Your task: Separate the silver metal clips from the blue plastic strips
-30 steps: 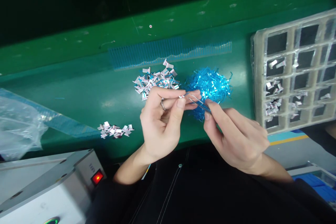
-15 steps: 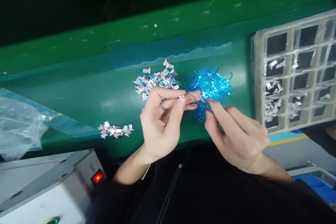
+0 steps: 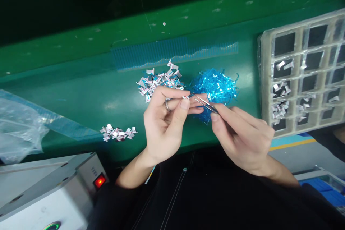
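My left hand [image 3: 164,122], with a ring on one finger, pinches a small white strip piece [image 3: 185,97] between thumb and fingertips above the green bench. My right hand [image 3: 242,134] grips thin metal tweezers [image 3: 205,103], their tips reaching toward the piece at my left fingertips. Just behind my hands lie a heap of white strip pieces [image 3: 160,81] and a heap of shiny blue film scraps [image 3: 214,86]. A smaller cluster of white pieces [image 3: 118,133] lies near the bench's front edge to the left.
A compartment tray [image 3: 302,75] with several white pieces in its cells stands at the right. A blue ribbed sheet [image 3: 172,52] lies at the back. A clear plastic bag [image 3: 18,125] is at the left, and a white machine with a red lit switch [image 3: 99,180] at lower left.
Both hands have risen slightly toward the heaps. The right hand's tweezers have closed in on the piece in my left fingers. Nothing on the bench has moved.
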Available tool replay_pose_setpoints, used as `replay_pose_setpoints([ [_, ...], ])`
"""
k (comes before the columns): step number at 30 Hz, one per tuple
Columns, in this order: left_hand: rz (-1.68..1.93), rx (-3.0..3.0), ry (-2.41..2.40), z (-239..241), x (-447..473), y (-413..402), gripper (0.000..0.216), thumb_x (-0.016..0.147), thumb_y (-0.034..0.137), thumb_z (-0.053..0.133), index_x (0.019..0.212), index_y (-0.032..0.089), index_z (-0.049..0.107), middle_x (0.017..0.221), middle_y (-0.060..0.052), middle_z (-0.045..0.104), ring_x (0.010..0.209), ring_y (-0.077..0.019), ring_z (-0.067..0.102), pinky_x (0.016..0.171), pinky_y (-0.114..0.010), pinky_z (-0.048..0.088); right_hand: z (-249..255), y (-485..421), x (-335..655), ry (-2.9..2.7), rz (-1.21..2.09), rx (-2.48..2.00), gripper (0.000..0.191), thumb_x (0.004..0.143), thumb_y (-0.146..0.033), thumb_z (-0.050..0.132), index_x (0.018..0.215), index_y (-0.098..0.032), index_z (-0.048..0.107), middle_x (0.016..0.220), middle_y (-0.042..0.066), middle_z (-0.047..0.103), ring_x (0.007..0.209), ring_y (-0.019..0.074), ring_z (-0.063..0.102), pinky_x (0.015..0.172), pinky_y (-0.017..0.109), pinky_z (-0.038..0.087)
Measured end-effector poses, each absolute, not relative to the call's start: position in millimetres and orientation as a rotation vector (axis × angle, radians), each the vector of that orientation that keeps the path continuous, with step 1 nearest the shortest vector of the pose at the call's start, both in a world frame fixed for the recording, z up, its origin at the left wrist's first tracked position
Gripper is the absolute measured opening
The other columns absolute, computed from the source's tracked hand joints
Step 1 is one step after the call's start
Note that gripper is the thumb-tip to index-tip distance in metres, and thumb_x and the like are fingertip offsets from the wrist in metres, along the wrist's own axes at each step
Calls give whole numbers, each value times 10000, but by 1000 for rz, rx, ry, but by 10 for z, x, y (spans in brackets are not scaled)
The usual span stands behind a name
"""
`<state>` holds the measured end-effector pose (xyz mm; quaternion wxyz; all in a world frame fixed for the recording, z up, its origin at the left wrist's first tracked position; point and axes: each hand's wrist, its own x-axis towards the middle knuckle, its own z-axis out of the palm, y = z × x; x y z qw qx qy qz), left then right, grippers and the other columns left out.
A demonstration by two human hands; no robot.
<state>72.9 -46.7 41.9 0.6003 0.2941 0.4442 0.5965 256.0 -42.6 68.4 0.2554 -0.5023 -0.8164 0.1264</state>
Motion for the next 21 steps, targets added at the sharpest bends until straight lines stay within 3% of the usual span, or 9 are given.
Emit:
replay_pose_setpoints([
  [3,1374,659,955,419,705,-452,54,1208,172,699,1242,197,733,1178,-40,925,1149,-203,913,926,-237,783,626,-413,2572,-2089,446,-1319,124,1137,-84,726,1215,-143,801,815,-29,753,591,84,593,600,237,515],
  [12,1311,743,1120,401,676,-450,188,1143,340,840,1181,211,707,1112,-65,917,1142,-278,919,859,-310,795,591,-388,2585,-2077,491,-1306,145,1133,-90,723,1212,-164,820,800,-27,755,587,101,632,598,244,548],
  [21,1325,755,1109,400,678,-439,200,1143,349,843,1174,211,702,1074,-53,908,1101,-260,924,839,-296,788,581,-392,2573,-2074,478,-1313,127,1129,-83,729,1200,-139,818,757,-38,711,572,95,597,590,245,534],
])
